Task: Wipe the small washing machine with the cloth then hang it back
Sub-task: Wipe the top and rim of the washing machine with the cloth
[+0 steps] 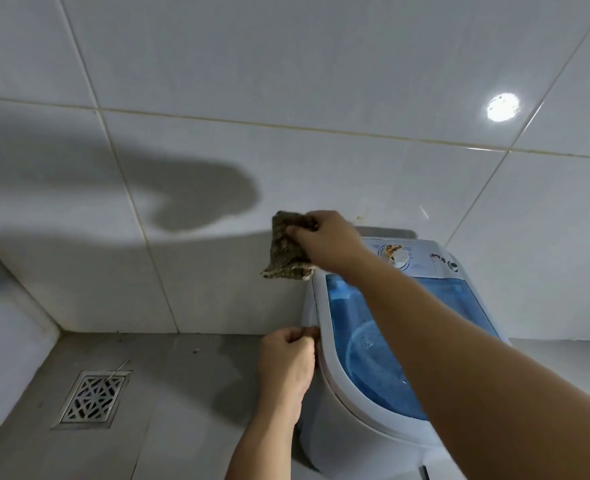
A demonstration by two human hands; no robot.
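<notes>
cloth [288,247]: soft, limp, light, bunched in my right hand [324,240] at washing machine [373,341] rear-left corner | left hand [286,362] fingers curled closed on its rim | I'd pinch a cloth corner to hang

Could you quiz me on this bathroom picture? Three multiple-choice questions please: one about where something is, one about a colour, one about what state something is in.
1. Where is the floor drain?
A. On the floor, left of the washing machine
B. On the wall above the machine
C. Inside the machine

2. What colour is the machine's see-through lid?
A. Red
B. Blue
C. Yellow

3. What is the right hand doing with the cloth?
A. It has dropped it on the floor
B. It has spread it flat over the drain
C. It grips it bunched, up by the machine's back left corner

Answers: 1 A, the metal grate sits in the floor tiles to the left. 2 B, the lid is tinted blue. 3 C, the fingers are closed on the cloth.
</notes>
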